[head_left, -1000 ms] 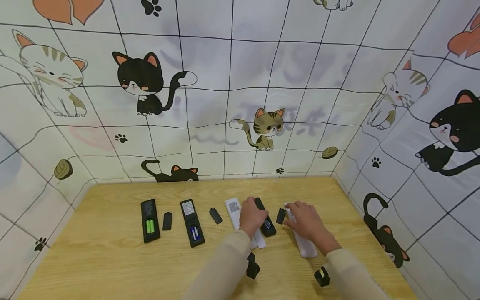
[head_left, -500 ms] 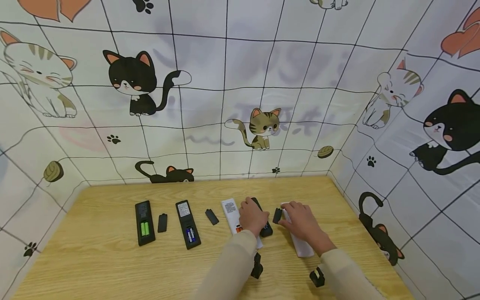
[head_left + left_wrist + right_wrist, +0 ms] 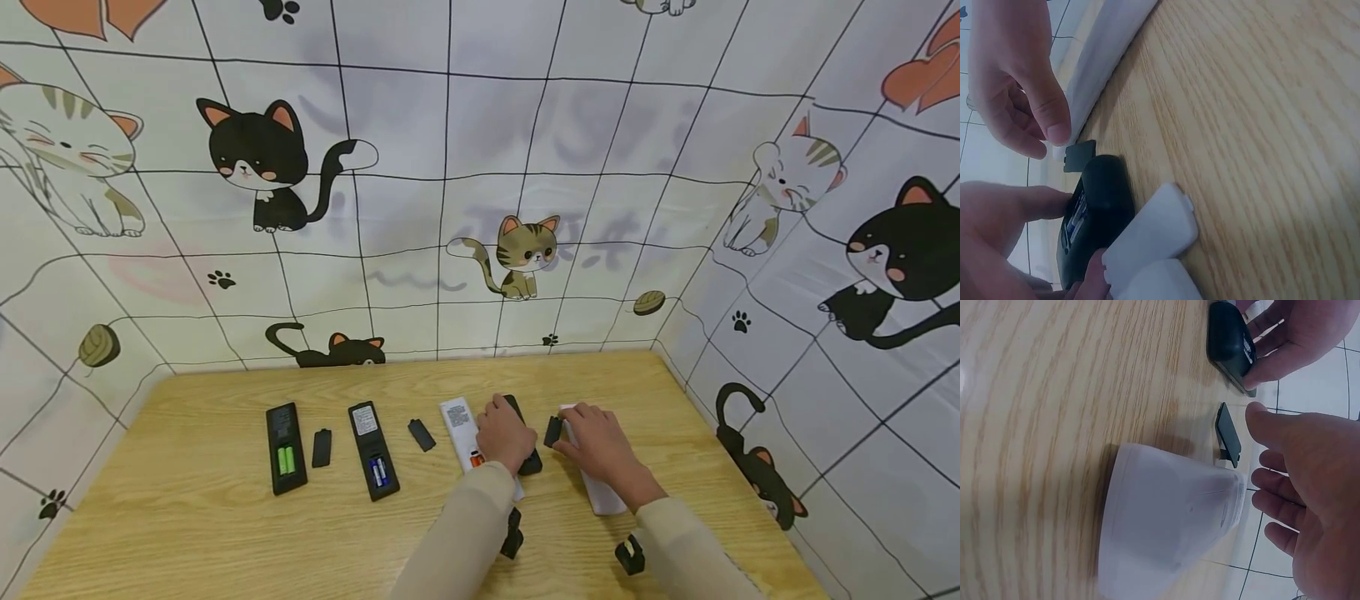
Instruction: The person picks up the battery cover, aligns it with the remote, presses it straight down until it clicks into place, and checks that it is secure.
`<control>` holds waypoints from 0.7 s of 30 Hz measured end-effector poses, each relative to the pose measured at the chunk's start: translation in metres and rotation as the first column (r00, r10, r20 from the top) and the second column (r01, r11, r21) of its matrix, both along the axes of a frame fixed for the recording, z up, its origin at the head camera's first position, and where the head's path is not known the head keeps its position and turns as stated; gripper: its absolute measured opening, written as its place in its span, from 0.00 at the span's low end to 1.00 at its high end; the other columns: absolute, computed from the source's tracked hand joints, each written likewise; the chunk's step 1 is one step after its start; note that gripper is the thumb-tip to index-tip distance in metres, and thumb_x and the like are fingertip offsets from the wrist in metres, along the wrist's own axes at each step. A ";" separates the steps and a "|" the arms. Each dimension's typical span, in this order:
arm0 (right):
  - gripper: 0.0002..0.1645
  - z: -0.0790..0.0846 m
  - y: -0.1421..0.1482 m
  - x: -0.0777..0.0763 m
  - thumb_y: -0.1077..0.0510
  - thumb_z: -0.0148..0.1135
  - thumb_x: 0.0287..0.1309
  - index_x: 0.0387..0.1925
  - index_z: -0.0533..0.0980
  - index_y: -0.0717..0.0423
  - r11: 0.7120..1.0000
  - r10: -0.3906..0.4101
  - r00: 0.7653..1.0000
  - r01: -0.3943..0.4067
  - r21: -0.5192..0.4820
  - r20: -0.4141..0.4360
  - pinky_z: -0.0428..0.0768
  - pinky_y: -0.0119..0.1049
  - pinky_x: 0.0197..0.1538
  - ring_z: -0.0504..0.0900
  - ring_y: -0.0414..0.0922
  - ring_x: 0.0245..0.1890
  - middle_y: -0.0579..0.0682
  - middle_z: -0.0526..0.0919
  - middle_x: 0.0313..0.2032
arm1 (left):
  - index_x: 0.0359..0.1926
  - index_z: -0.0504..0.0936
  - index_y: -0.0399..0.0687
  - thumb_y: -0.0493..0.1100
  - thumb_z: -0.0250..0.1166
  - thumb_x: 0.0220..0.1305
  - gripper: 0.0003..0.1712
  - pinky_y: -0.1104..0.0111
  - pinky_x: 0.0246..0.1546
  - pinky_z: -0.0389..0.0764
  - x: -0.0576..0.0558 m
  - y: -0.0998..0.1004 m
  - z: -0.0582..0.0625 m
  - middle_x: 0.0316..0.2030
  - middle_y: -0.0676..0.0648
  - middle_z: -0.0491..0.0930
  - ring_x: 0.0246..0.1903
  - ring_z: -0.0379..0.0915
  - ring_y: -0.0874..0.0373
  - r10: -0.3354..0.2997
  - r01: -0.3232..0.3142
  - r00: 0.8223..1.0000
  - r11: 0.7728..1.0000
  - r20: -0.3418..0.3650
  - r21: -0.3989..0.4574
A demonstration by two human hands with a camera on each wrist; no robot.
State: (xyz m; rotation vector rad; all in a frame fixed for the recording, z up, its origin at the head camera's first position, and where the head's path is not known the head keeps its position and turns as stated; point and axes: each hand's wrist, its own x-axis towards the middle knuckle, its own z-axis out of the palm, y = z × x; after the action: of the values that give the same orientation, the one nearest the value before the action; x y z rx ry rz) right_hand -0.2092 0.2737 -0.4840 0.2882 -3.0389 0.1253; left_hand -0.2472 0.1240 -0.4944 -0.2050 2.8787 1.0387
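Note:
My left hand (image 3: 506, 432) grips a black remote control (image 3: 531, 462) by its sides. In the left wrist view its open battery bay shows blue-and-silver batteries (image 3: 1077, 220), with one fingertip at the bay's edge. Partly under my left forearm lies a white remote control (image 3: 457, 421) showing an orange battery (image 3: 477, 458); a white battery cover (image 3: 1154, 228) lies beside the black remote. My right hand (image 3: 600, 442) hovers, fingers loosely bent, above another white remote control (image 3: 1160, 519). Its thumb is near a small black battery cover (image 3: 1227, 434), apart from it in the right wrist view.
To the left lie a black remote (image 3: 273, 433) with green batteries (image 3: 286, 460), its cover (image 3: 322, 447), another black remote (image 3: 367, 442) with blue batteries (image 3: 378, 472), and a second cover (image 3: 422, 434). A cat-patterned curtain (image 3: 405, 217) borders the wooden table (image 3: 225, 533).
The head view has shifted slightly. My left hand has edged right over the black remote, uncovering the orange battery. My right thumb has moved toward the small black cover.

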 end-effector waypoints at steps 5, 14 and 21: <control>0.28 -0.004 -0.002 -0.003 0.45 0.68 0.57 0.55 0.75 0.54 1.000 0.007 1.000 -0.007 -0.007 -0.002 0.70 0.58 0.59 0.76 0.56 0.56 0.55 0.78 0.53 | 0.72 0.59 0.41 0.51 0.74 0.52 0.51 0.47 0.49 0.77 -0.001 -0.001 -0.004 0.65 0.36 0.68 0.60 0.67 0.38 -0.010 0.011 1.000 1.000 0.009 -0.025; 0.26 -0.005 -0.006 -0.009 0.45 0.68 0.57 0.54 0.77 0.52 0.999 0.003 1.000 -0.002 0.046 -0.020 0.71 0.56 0.57 0.76 0.54 0.52 0.53 0.77 0.48 | 0.67 0.64 0.39 0.47 0.74 0.51 0.45 0.47 0.47 0.77 0.000 -0.002 -0.001 0.59 0.39 0.74 0.53 0.72 0.40 -0.004 0.004 1.000 1.000 -0.012 0.017; 0.24 -0.008 -0.006 -0.016 0.44 0.68 0.56 0.52 0.80 0.48 0.991 -0.010 0.998 0.019 0.133 -0.064 0.72 0.53 0.52 0.73 0.51 0.46 0.51 0.75 0.44 | 0.67 0.64 0.40 0.49 0.74 0.50 0.46 0.46 0.45 0.76 0.001 -0.003 0.002 0.58 0.41 0.75 0.51 0.74 0.40 -0.017 0.017 1.000 0.998 -0.011 0.053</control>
State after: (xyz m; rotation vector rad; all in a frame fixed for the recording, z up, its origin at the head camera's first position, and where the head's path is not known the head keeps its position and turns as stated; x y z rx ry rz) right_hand -0.2256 0.2677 -0.4917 0.2740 -2.9904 -0.0873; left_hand -0.2458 0.1209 -0.4928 -0.1721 2.8524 1.1151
